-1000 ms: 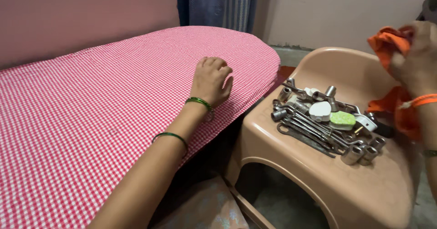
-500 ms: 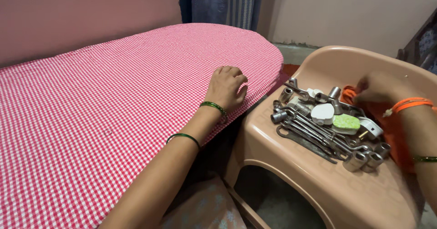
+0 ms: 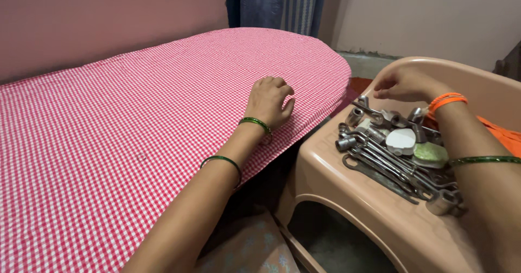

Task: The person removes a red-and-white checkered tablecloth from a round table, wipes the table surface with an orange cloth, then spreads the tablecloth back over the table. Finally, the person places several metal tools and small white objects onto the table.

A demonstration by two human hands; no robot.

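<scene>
Pink wall and blue curtain (image 3: 277,4) behind; red-and-white checked bed (image 3: 135,105) filling the left of the head view. Left hand (image 3: 268,102) resting knuckles-up near the bed edge, fingers loosely curled, holding nothing. Beige plastic chair (image 3: 347,181) just beside the bed, seat heaped with spanners (image 3: 380,162), sockets (image 3: 355,116) and small white and green plugs (image 3: 401,140). Right hand (image 3: 404,84) hovering above the far end of the heap, fingers drawn narrow, seemingly empty though fingertips hide the pinch. Orange cloth (image 3: 502,135) behind the right forearm. Judged step: picking a piece from the pile. Next calls for lowering onto one socket without dragging the tangled spanners.
</scene>
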